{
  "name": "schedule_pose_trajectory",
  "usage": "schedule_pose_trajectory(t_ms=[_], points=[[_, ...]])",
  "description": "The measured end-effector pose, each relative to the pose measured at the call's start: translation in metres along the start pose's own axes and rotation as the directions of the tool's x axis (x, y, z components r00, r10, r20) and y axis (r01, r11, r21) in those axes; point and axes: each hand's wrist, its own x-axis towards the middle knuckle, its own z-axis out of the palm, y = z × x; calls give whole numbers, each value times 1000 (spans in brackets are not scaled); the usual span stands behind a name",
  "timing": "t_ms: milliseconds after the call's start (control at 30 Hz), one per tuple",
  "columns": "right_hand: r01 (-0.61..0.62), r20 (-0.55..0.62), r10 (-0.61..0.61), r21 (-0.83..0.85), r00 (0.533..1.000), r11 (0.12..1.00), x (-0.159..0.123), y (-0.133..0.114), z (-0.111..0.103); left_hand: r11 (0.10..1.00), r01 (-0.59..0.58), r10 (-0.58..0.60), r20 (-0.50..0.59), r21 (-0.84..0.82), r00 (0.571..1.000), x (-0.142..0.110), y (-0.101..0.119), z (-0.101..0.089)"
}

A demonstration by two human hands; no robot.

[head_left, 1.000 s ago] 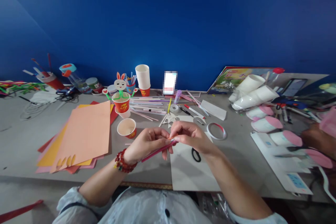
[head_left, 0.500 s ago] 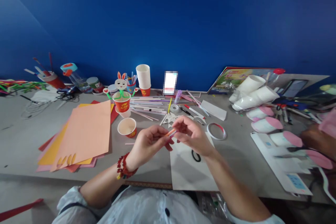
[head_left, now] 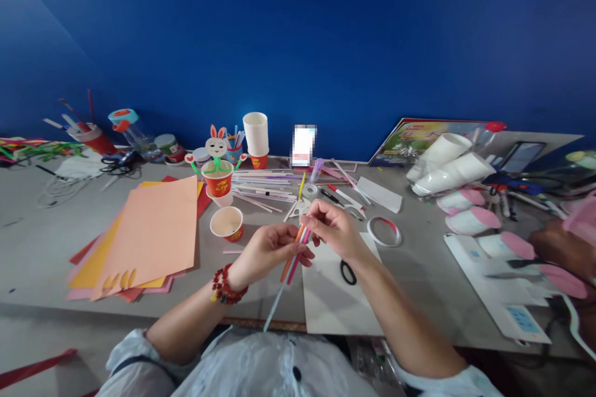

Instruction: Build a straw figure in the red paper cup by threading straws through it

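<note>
In front of my chest, a small bundle of straws (head_left: pixel 292 268) slants between my two hands. I make out an orange one, a pink one and a longer pale one that hangs lowest. My left hand (head_left: pixel 272 249), with a red bead bracelet above it, is closed around the bundle's middle. My right hand (head_left: pixel 331 228) pinches the upper end with thumb and fingers. Beneath my right hand lies a white sheet (head_left: pixel 342 310), with a black scissor handle (head_left: pixel 347 273) on it. An open paper cup (head_left: pixel 226 224) stands left of my hands.
Coloured paper sheets (head_left: pixel 153 229) are stacked at left. A rabbit figure (head_left: pixel 216 149) stands in a red cup behind the open cup. Loose straws (head_left: pixel 265 183) lie at the back. A tape roll (head_left: pixel 384 231), a power strip (head_left: pixel 500 298) and pink-and-white cups (head_left: pixel 472 221) are on the right.
The straws have swung from pointing nearly along my view to slanting downward, so their lower ends now show. My right hand has shifted slightly up; both hands keep hold.
</note>
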Motion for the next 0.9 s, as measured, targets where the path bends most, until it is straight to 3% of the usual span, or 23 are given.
schedule_pose_trajectory(t_ms=[167, 333, 533, 900], points=[[-17, -11, 17, -24, 1000, 1000, 6, 10, 5, 998, -54, 53, -22, -41, 998, 7, -5, -1], [19, -102, -26, -73, 994, 997, 11, 15, 3, 998, 45, -45, 16, -38, 999, 5, -12, -1], [-82, -10, 82, 39, 997, 996, 9, 20, 6, 997, 68, -68, 11, -46, 998, 3, -17, -2], [-91, -146, 99, 58, 984, 994, 11, 32, 4, 985, 172, -172, 7, -18, 985, -7, -34, -3]])
